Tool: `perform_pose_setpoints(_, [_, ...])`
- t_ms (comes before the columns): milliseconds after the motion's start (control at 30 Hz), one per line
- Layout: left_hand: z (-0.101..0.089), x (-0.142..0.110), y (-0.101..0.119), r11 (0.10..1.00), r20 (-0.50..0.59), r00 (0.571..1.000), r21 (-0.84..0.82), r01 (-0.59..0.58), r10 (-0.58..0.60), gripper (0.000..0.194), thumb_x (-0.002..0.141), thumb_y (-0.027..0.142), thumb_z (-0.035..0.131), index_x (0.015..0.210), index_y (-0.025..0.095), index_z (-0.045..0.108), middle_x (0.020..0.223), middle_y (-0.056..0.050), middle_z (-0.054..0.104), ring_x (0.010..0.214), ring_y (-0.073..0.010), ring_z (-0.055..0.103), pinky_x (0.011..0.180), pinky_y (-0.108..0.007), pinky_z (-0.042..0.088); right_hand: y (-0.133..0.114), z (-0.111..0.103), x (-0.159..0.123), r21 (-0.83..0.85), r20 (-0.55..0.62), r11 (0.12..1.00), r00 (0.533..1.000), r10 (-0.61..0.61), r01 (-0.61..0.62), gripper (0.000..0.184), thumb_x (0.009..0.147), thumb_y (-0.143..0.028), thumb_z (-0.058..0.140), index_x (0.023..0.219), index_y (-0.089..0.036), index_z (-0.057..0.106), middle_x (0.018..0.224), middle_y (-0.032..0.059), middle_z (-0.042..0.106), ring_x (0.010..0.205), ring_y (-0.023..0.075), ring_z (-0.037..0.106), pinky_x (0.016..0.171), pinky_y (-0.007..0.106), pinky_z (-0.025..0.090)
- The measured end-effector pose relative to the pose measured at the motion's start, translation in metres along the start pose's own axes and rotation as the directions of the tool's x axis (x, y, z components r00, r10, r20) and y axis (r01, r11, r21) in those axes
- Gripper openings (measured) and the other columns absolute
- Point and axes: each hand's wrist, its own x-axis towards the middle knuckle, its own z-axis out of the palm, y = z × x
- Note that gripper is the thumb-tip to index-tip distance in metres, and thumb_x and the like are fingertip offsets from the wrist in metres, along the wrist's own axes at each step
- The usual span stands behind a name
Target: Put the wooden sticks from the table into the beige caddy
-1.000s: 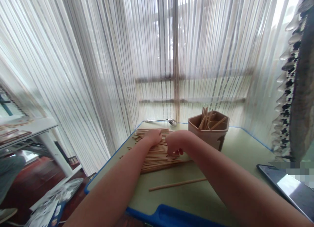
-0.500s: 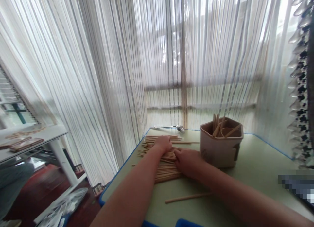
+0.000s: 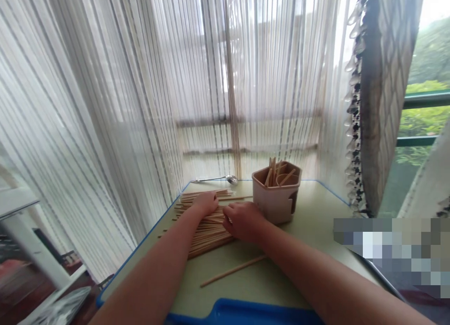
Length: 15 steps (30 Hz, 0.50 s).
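A pile of thin wooden sticks (image 3: 203,232) lies on the pale green table (image 3: 309,208). My left hand (image 3: 205,203) rests palm down on the far part of the pile, fingers curled over the sticks. My right hand (image 3: 243,221) lies on the pile's right end, fingers bent onto the sticks. Just right of my right hand stands a beige plastic holder (image 3: 276,194) with several sticks upright in it. One loose stick (image 3: 232,270) lies alone nearer to me.
A metal ladle (image 3: 218,179) lies at the table's far edge by the sheer striped curtains. A blue chair back (image 3: 239,312) sits at the near edge. A patterned panel with a beaded fringe (image 3: 379,100) hangs at the right.
The camera has swung to the right, so the table and holder sit further left in view. Both hands stay on the stick pile, the right one a little closer to the left.
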Motion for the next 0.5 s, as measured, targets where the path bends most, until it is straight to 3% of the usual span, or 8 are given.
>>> perform_pose_setpoints(200, [0.0026,0.0021,-0.0009,1.0,-0.001,1.0,0.03,0.006,-0.006,0.031,0.088,0.032,0.042,0.102,0.019,0.066,0.106,-0.01,0.07,0.095,-0.0228,0.065,0.082,-0.031,0.047,0.0018,0.0003,0.0,-0.019,-0.039,0.994,0.993,-0.108,0.108,0.023,0.085,-0.03,0.046,0.087,-0.015,0.064,0.088,0.0097,0.07,0.075,0.02,0.064,0.064,0.027,0.041])
perform_pose_setpoints(500, [0.0073,0.0085,-0.0033,1.0,-0.011,1.0,0.011,-0.003,0.003,0.03,0.087,0.032,0.041,0.098,0.019,0.065,0.105,-0.01,0.07,0.097,-0.0247,0.065,0.083,-0.033,0.047,0.0088,0.0081,0.0054,-0.058,-0.038,0.992,0.993,-0.111,0.109,0.023,0.084,-0.031,0.047,0.084,-0.016,0.065,0.084,0.0076,0.072,0.068,0.0189,0.065,0.058,0.026,0.038])
